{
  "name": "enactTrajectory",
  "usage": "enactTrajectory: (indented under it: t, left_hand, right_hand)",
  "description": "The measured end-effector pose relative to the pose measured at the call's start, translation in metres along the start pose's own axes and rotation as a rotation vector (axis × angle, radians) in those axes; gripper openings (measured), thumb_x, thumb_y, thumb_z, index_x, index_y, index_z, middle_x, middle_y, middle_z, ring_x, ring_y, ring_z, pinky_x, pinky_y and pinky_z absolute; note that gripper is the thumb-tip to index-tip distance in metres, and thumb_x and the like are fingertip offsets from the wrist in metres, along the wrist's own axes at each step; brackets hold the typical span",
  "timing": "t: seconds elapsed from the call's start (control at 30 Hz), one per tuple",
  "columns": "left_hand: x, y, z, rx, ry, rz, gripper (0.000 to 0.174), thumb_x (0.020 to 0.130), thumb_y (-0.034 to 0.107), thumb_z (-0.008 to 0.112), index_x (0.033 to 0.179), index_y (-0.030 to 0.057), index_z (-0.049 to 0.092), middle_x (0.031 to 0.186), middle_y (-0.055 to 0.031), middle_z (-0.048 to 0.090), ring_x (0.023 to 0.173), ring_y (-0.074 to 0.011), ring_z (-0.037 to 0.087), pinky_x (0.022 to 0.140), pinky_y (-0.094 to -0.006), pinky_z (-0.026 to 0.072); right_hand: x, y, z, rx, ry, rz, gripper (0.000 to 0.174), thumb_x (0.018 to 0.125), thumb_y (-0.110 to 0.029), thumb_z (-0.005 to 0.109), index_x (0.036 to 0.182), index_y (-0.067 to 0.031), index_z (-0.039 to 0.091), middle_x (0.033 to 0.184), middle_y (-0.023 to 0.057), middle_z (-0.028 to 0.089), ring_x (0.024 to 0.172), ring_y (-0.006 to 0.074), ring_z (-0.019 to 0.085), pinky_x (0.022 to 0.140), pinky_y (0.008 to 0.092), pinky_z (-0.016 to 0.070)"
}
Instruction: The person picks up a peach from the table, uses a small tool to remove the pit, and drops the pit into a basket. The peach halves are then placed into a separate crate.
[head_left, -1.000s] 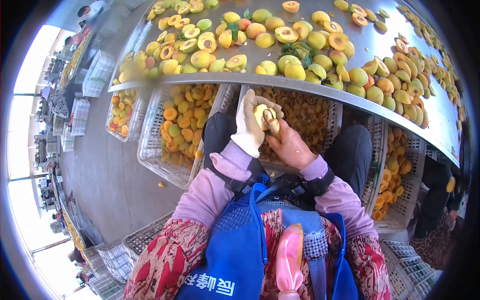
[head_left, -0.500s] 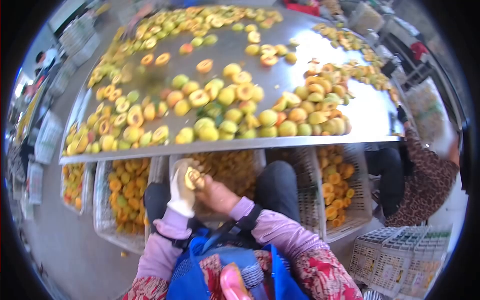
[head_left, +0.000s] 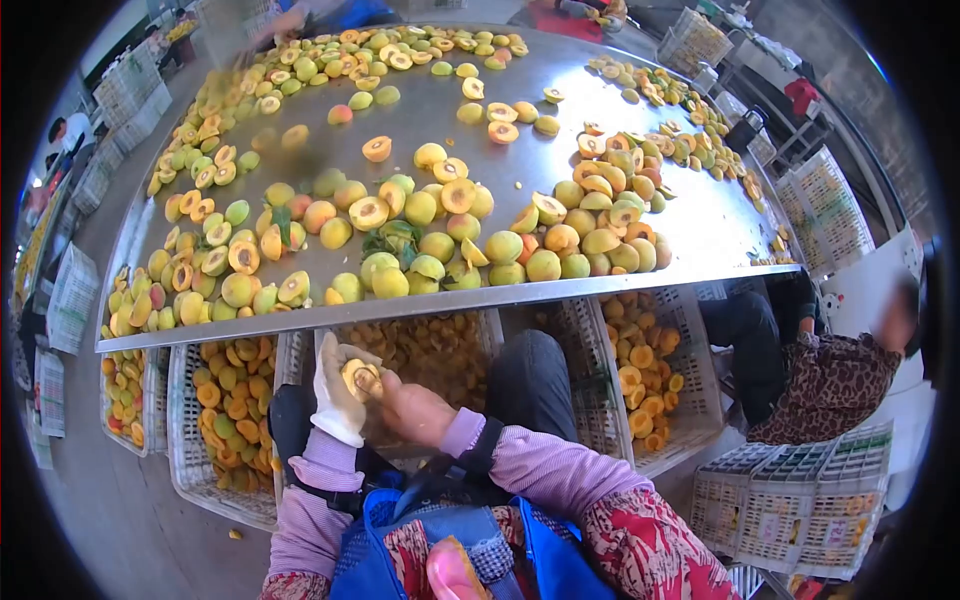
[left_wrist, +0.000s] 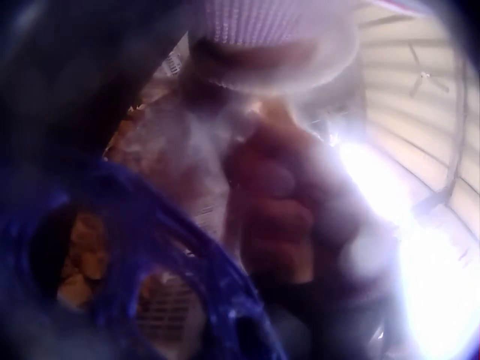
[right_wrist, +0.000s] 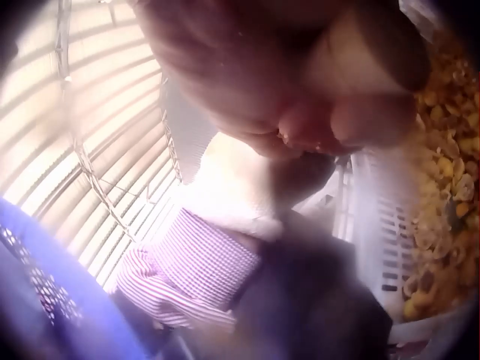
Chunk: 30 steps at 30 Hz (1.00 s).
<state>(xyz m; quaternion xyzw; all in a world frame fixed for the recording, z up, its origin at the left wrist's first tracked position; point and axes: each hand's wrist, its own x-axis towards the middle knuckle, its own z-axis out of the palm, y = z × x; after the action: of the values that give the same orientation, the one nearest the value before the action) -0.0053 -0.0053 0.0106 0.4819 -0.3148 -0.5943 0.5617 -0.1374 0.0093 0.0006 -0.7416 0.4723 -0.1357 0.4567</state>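
Note:
In the head view my gloved left hand grips a yellow apricot over a crate, its cut face turned up. My bare right hand is curled against the fruit; earlier frames show a small metal tool in it, now mostly hidden. The right wrist view shows the curled fingers of my right hand close up, with the white glove of my left hand behind. The left wrist view is blurred; curled bare fingers show there.
A metal table with whole and halved apricots lies ahead. Below its edge stand crates of halves on both sides. Another person sits at the right, beside stacked crates.
The head view has swung, so the table shows more fully and both hands appear further left and lower. The hands stay together at the fruit.

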Motion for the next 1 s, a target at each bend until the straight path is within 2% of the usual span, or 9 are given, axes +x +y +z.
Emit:
enactTrajectory:
  t: [0.27, 0.33, 0.53, 0.6, 0.7, 0.87, 0.93, 0.97, 1.0]
  left_hand:
    - [0.008, -0.01, -0.009, 0.38, 0.051, 0.229, 0.035, 0.092, 0.027, 0.045, 0.071, 0.0002, 0.057, 0.07, -0.0094, 0.06, 0.061, -0.0163, 0.056, 0.06, -0.0266, 0.046]
    - [0.016, -0.016, -0.014, 0.076, 0.106, -0.076, 0.024, 0.09, 0.025, 0.049, 0.083, 0.003, 0.058, 0.074, -0.0072, 0.059, 0.065, -0.0141, 0.056, 0.061, -0.0263, 0.0467]
    - [0.028, -0.03, -0.012, -0.111, -0.003, 0.072, 0.019, 0.09, 0.021, 0.049, 0.09, 0.0022, 0.055, 0.088, -0.0102, 0.062, 0.083, -0.0188, 0.06, 0.076, -0.031, 0.0495]
    - [0.029, -0.037, -0.006, -0.647, 0.117, 0.033, 0.022, 0.091, 0.019, 0.044, 0.092, 0.0007, 0.056, 0.088, -0.0105, 0.06, 0.087, -0.0221, 0.059, 0.078, -0.0335, 0.0487]
    - [0.019, -0.018, -0.001, -0.31, 0.093, -0.039, 0.027, 0.092, 0.023, 0.042, 0.099, 0.0019, 0.057, 0.09, -0.0095, 0.061, 0.087, -0.0187, 0.058, 0.08, -0.0295, 0.0463]
    - [0.02, -0.03, -0.01, 0.37, -0.051, 0.172, 0.033, 0.094, 0.027, 0.037, 0.104, 0.0023, 0.056, 0.101, -0.0079, 0.058, 0.089, -0.0141, 0.055, 0.083, -0.0265, 0.0424]
    - [0.018, -0.025, -0.012, 0.182, -0.109, 0.06, 0.035, 0.095, 0.029, 0.036, 0.109, 0.0021, 0.053, 0.107, -0.0088, 0.056, 0.095, -0.0162, 0.054, 0.089, -0.0296, 0.0409]
    - [0.021, -0.03, -0.016, -0.127, -0.084, -0.068, 0.037, 0.094, 0.031, 0.038, 0.114, 0.0021, 0.049, 0.108, -0.011, 0.056, 0.099, -0.0234, 0.054, 0.093, -0.0398, 0.0386]
    - [0.025, -0.034, -0.021, -0.434, -0.057, -0.194, 0.041, 0.092, 0.033, 0.041, 0.118, 0.0021, 0.045, 0.11, -0.0132, 0.056, 0.103, -0.0306, 0.053, 0.097, -0.0501, 0.0363]
  right_hand:
    - [0.007, 0.006, 0.008, -0.161, 0.069, -0.011, 0.037, 0.079, -0.015, 0.051, 0.109, 0.0017, 0.038, 0.067, 0.0215, 0.06, 0.062, 0.0388, 0.059, 0.054, 0.0469, 0.0461]
    - [0.011, 0.012, 0.006, -0.161, 0.081, -0.052, 0.033, 0.078, -0.015, 0.052, 0.105, 0.0004, 0.04, 0.065, 0.022, 0.059, 0.061, 0.039, 0.059, 0.052, 0.0476, 0.0454]
    - [0.021, 0.019, 0.016, 0.126, 0.487, -0.225, 0.025, 0.081, -0.013, 0.055, 0.099, -0.0015, 0.041, 0.07, 0.0237, 0.059, 0.056, 0.0399, 0.057, 0.051, 0.0503, 0.0438]
    - [0.028, 0.03, 0.022, 0.376, 0.547, -0.174, 0.024, 0.085, -0.015, 0.056, 0.1, -0.0024, 0.042, 0.065, 0.0168, 0.058, 0.043, 0.0289, 0.054, 0.04, 0.0432, 0.0419]
    - [0.01, -0.004, -0.001, 0.863, 0.156, 0.178, 0.02, 0.09, -0.018, 0.05, 0.103, -0.0049, 0.043, 0.066, 0.0062, 0.054, 0.034, 0.0079, 0.042, 0.029, 0.0232, 0.0317]
    - [0.022, 0.003, -0.024, 0.384, 0.319, 0.028, 0.029, 0.085, -0.016, 0.057, 0.102, 0.002, 0.041, 0.078, 0.0167, 0.06, 0.073, 0.0302, 0.062, 0.061, 0.0393, 0.0469]
    - [0.026, 0.009, -0.014, 0.105, 0.553, -0.044, 0.029, 0.084, -0.017, 0.058, 0.1, 0.0013, 0.042, 0.082, 0.0235, 0.06, 0.078, 0.0399, 0.059, 0.064, 0.0437, 0.0462]
    - [0.026, 0.017, -0.007, 0.075, 0.676, -0.071, 0.028, 0.084, -0.019, 0.06, 0.101, -0.0022, 0.045, 0.08, 0.016, 0.062, 0.071, 0.0269, 0.061, 0.062, 0.0394, 0.0458]
    - [0.023, 0.021, -0.01, 0.219, 0.48, 0.091, 0.031, 0.084, -0.021, 0.06, 0.105, -0.0029, 0.046, 0.089, 0.0187, 0.063, 0.08, 0.0282, 0.063, 0.066, 0.039, 0.0467]
